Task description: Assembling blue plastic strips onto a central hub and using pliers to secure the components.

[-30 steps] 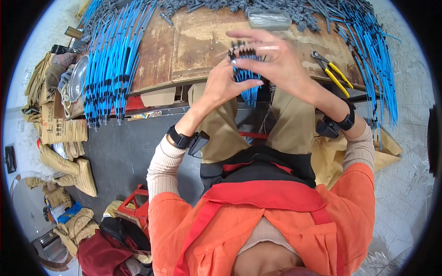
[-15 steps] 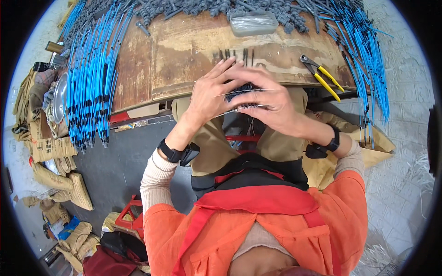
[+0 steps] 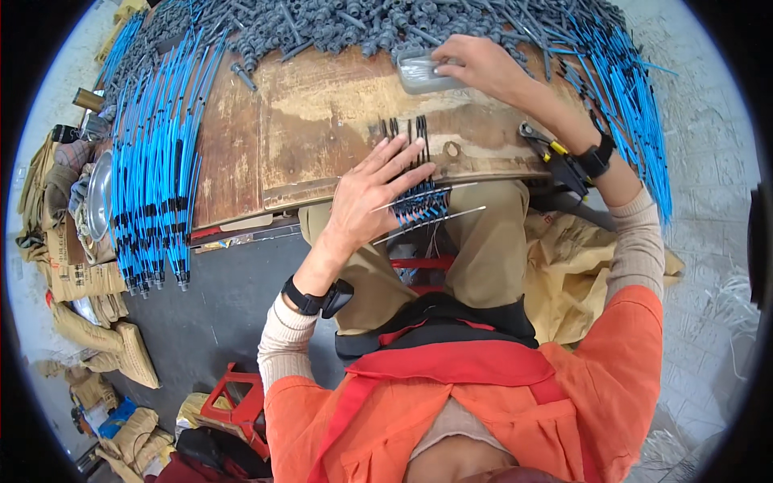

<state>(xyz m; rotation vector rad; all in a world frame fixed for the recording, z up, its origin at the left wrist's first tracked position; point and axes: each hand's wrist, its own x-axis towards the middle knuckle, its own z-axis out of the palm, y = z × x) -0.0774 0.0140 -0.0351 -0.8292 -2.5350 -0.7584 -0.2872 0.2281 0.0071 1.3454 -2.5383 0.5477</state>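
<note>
I have the left hand (image 3: 372, 191) across the blue rod bundle (image 3: 423, 209), fingers nearly straight, grip hidden. Ahead and rightward, the right hand (image 3: 481, 68) curls half-closed at the tray (image 3: 425, 87) of pale strips (image 3: 416, 68); whether it holds any, I can't tell.

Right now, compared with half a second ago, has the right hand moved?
Yes: judged against the translucent plastic tray on the table, the right hand has moved forward, from beside the left hand to the tray's right side.
</note>
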